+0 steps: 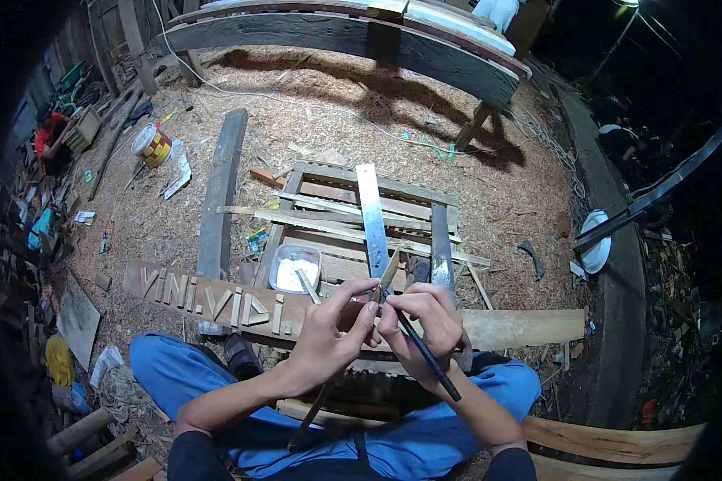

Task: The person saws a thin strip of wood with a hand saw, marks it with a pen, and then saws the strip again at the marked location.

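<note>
In front of my lap, my left hand (330, 327) is closed in a pinch at the base of a thin pointed wood strip (391, 269). Close beside it, my right hand (427, 327) grips a slim black stick-like tool (430, 361), whose tip is hidden by the fingers. Beneath my hands lies a long wooden board (521, 327), bearing raised wooden letters (249, 311) that read "VINI.VIDI." on its left part. A flat metal strip like a ruler (371, 212) extends beyond my fingers. Left of it sits a square plastic tub (296, 268) of white paste with a stick in it.
A slatted wooden pallet (337, 175) lies ahead, with loose strips on it. Beyond stands a long workbench (313, 34). A dark beam (221, 192) and a paint bucket (152, 145) are at left. Sawdust covers the ground. A person in red (50, 140) crouches far left.
</note>
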